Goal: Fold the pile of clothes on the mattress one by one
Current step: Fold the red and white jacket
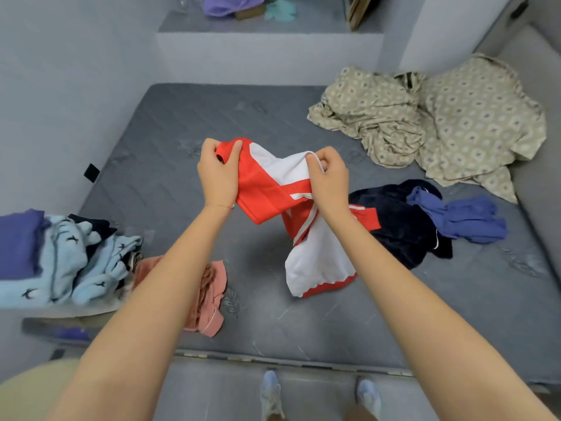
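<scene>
The fingers (235, 150) of the left hand (217, 174) are clenched on a red corner of the red and white garment (273, 183), their tips tucked behind the cloth and out of sight; the right hand (329, 177) pinches a white edge, its fingertips curled under the fold and mostly hidden. The garment stretches between the two hands, twists below the right wrist and hangs down over the grey mattress (170, 141); whether its lower hem touches the mattress cannot be told, nor what kind of garment it is. The left forearm covers part of a pink garment (212, 287). Beyond it, a light blue bird-print garment (66, 262) and a purple one (18, 241) are cut off by the frame's left edge. To the right lie a dark navy garment (400, 220), a blue garment (464, 217) overlapping it, and farther back a crumpled patterned sheet (455, 123).
</scene>
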